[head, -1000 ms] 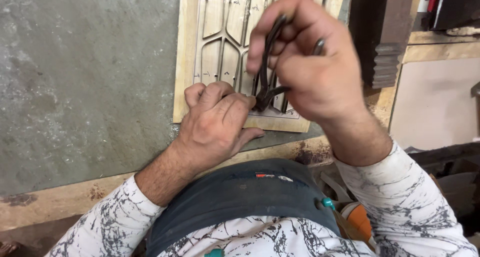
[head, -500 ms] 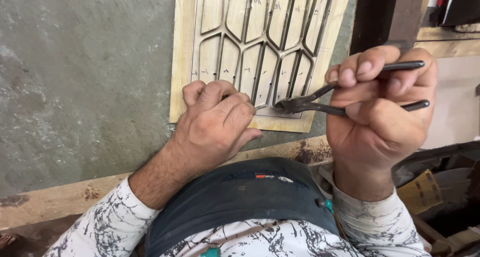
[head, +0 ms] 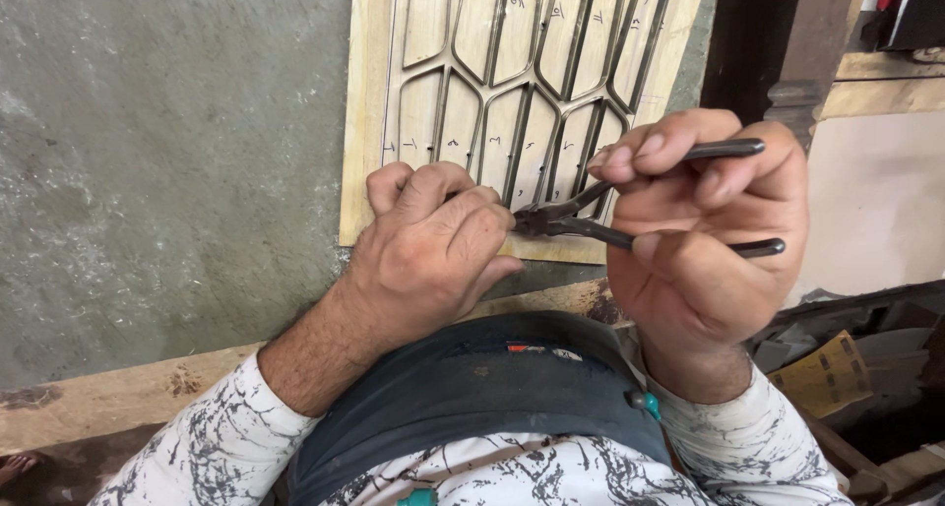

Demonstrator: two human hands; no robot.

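Note:
A pale plywood board [head: 369,102] lies on the grey work surface, with a lattice of thin dark metal strips [head: 512,83] set in long hexagon-like cells on it. My left hand [head: 433,250] rests as a fist on the board's near edge, its fingertips pinching something small that stays hidden. My right hand [head: 699,240] grips the two handles of dark metal pliers [head: 591,221], held level. The pliers' jaws point left and meet my left fingertips at the lattice's bottom edge.
The grey surface [head: 167,161] stretches left of the board. A wooden ledge [head: 118,398] runs along its near edge. A dark turned wooden post [head: 768,43] stands at the upper right, a pale panel [head: 876,201] beyond it, and sandpaper [head: 827,368] with scraps lies lower right.
My right hand has swung the pliers from upright over the lattice down to a level hold at the right, jaws now at my left fingertips. The left hand has stayed in place.

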